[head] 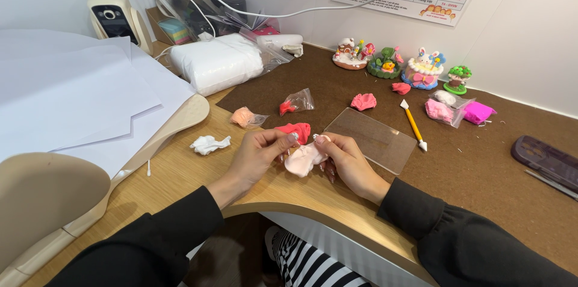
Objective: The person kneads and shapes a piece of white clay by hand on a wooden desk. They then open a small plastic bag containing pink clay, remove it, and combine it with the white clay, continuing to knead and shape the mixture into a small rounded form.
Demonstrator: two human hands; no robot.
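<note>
My left hand (pixel 260 153) and right hand (pixel 341 156) are both closed on a soft pale pink clay lump (pixel 303 159), just above the surface (pixel 198 172) edge. It is only a blob, no shape yet. Red clay (pixel 295 130) sits behind, a clear plate (pixel 373 138) beside.

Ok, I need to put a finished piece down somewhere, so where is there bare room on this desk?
Free: brown mat between the clear plate and the dark case; also wood between the white lump and left hand. Crowded: the figurines and clay bags by the wall.
</note>
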